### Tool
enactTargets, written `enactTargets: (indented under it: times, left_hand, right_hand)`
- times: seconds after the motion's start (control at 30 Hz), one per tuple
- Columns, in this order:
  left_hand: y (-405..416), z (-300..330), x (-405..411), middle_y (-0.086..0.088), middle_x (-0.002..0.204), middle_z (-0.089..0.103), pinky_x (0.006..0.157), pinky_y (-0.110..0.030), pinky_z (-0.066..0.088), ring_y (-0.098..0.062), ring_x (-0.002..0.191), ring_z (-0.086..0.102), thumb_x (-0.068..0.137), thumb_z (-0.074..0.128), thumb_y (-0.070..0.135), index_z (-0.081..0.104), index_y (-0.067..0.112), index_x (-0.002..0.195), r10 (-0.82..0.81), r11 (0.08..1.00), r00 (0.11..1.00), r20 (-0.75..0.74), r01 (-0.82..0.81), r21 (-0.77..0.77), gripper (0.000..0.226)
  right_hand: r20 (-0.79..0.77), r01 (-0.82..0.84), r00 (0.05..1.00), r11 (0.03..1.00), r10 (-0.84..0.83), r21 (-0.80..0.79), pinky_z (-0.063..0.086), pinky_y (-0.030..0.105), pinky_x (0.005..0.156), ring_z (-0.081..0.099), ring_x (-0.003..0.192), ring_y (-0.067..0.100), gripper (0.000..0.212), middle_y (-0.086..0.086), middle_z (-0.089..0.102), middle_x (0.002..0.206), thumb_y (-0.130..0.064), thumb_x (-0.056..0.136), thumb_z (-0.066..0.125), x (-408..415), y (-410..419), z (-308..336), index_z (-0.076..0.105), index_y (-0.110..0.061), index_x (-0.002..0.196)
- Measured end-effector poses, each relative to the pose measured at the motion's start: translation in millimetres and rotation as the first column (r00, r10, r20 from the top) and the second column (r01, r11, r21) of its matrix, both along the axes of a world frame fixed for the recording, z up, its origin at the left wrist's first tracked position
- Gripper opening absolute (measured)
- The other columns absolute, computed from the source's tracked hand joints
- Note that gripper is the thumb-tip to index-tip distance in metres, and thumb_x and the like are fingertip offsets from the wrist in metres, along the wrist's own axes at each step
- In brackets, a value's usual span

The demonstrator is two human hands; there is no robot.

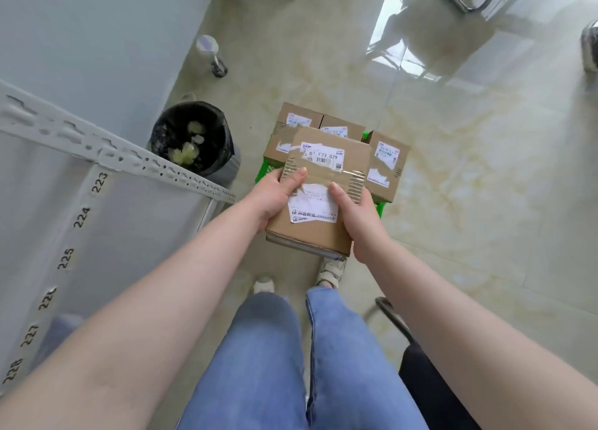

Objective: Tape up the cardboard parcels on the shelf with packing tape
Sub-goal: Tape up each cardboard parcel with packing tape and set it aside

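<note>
Two hands hold one cardboard box (318,190) up in the air. Left hand (275,193) grips its left side and right hand (354,214) grips its right side, thumbs on top. Past it, three more boxes (385,164) sit on a green crate (263,172) on the floor. A black bin (192,138) stands beside the white shelf (106,151).
</note>
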State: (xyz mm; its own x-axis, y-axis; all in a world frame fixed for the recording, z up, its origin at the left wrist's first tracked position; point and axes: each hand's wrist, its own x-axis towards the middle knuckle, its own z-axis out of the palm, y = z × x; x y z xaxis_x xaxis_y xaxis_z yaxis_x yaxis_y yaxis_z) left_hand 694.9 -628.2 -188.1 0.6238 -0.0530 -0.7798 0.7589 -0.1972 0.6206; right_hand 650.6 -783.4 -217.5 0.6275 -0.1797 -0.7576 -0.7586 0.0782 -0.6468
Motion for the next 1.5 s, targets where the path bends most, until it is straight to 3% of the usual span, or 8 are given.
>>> enactTargets:
  times: [0.23, 0.43, 0.6, 0.77, 0.9, 1.1, 1.3, 1.5]
  left_hand:
    - [3.1, -61.3, 58.8, 0.003, 0.121, 0.064, 0.073, -0.015, 0.048, -0.005, 0.095, 0.063, 0.083, 0.075, 0.041, 0.05, 0.017, 0.135, -0.011, 0.992, 0.997, 0.078, 0.001, 0.128, 0.062]
    - [13.6, -135.8, 108.5, 0.004, 0.121, 0.067, 0.098, -0.037, 0.052, -0.014, 0.108, 0.066, 0.076, 0.084, 0.032, 0.053, 0.02, 0.133, -0.031, 0.991, 0.996, 0.085, 0.019, 0.135, 0.067]
    - [11.6, -186.0, 140.2, 0.003, 0.121, 0.068, 0.082, -0.019, 0.052, -0.011, 0.107, 0.066, 0.083, 0.079, 0.026, 0.055, 0.018, 0.133, -0.039, 0.998, 0.992, 0.12, 0.032, 0.062, 0.056]
    - [26.7, -216.3, 163.9, 0.005, 0.116, 0.069, 0.086, -0.021, 0.052, -0.009, 0.103, 0.066, 0.084, 0.078, 0.03, 0.057, 0.019, 0.131, -0.068, 0.994, 0.987, 0.144, 0.054, 0.096, 0.053]
    - [32.4, -231.7, 178.5, 0.011, 0.107, 0.069, 0.067, -0.01, 0.051, -0.001, 0.092, 0.066, 0.085, 0.076, 0.028, 0.057, 0.021, 0.127, -0.061, 0.997, 0.987, 0.148, 0.053, 0.052, 0.047]
    - [25.9, -252.9, 183.8, 0.007, 0.117, 0.069, 0.097, -0.035, 0.052, -0.011, 0.107, 0.066, 0.082, 0.079, 0.034, 0.056, 0.026, 0.126, -0.097, 0.995, 0.983, 0.153, 0.09, 0.052, 0.051]
    - [23.7, -264.6, 180.0, 0.014, 0.108, 0.066, 0.098, -0.033, 0.05, -0.01, 0.104, 0.064, 0.083, 0.079, 0.033, 0.053, 0.03, 0.124, -0.115, 0.991, 0.98, 0.16, 0.103, 0.081, 0.049]
    - [24.9, -275.9, 176.3, 0.008, 0.121, 0.066, 0.103, -0.04, 0.048, -0.012, 0.111, 0.063, 0.081, 0.079, 0.037, 0.052, 0.029, 0.133, -0.137, 0.987, 0.971, 0.196, 0.117, 0.11, 0.059]
  right_hand:
    - [0.015, -0.011, 1.0, 1.0, 0.011, -0.011, 0.048, 0.043, 0.102, 0.06, 0.116, 0.015, 0.086, -0.008, 0.061, 0.129, -0.065, 0.063, 0.07, 72.1, 4.2, -58.6, 0.045, -0.032, 0.139]
    - [0.006, 0.018, 1.0, 0.996, -0.018, -0.09, 0.036, 0.045, 0.113, 0.043, 0.136, 0.019, 0.093, -0.005, 0.044, 0.15, -0.064, 0.073, 0.068, 127.0, 17.4, -119.0, 0.029, -0.031, 0.151]
    - [0.01, 0.062, 0.998, 0.989, -0.061, -0.131, 0.036, 0.045, 0.113, 0.044, 0.136, 0.019, 0.087, -0.006, 0.045, 0.15, -0.062, 0.077, 0.068, 158.7, 22.4, -164.8, 0.032, -0.031, 0.149]
    - [0.0, 0.041, 0.999, 0.989, -0.041, -0.14, 0.027, 0.038, 0.116, 0.029, 0.145, 0.02, 0.084, -0.005, 0.029, 0.159, -0.053, 0.089, 0.063, 179.3, 31.7, -196.9, 0.017, -0.029, 0.155]
    - [0.031, 0.057, 0.998, 0.983, -0.052, -0.172, 0.024, 0.035, 0.116, 0.024, 0.147, 0.016, 0.084, -0.005, 0.025, 0.16, -0.051, 0.09, 0.063, 193.3, 38.1, -211.4, 0.017, -0.027, 0.156]
    - [0.054, 0.109, 0.994, 0.967, -0.1, -0.231, 0.03, 0.044, 0.117, 0.033, 0.143, 0.016, 0.086, -0.004, 0.035, 0.156, -0.056, 0.085, 0.067, 193.9, 33.0, -227.5, 0.025, -0.028, 0.154]
    - [0.028, 0.091, 0.996, 0.969, -0.087, -0.23, 0.027, 0.043, 0.119, 0.027, 0.146, 0.017, 0.086, -0.003, 0.029, 0.159, -0.054, 0.087, 0.065, 190.8, 31.7, -231.4, 0.021, -0.028, 0.155]
    - [0.027, 0.077, 0.997, 0.964, -0.073, -0.253, 0.025, 0.041, 0.119, 0.025, 0.147, 0.016, 0.086, -0.005, 0.027, 0.16, -0.054, 0.087, 0.065, 187.8, 31.4, -235.5, 0.019, -0.028, 0.155]
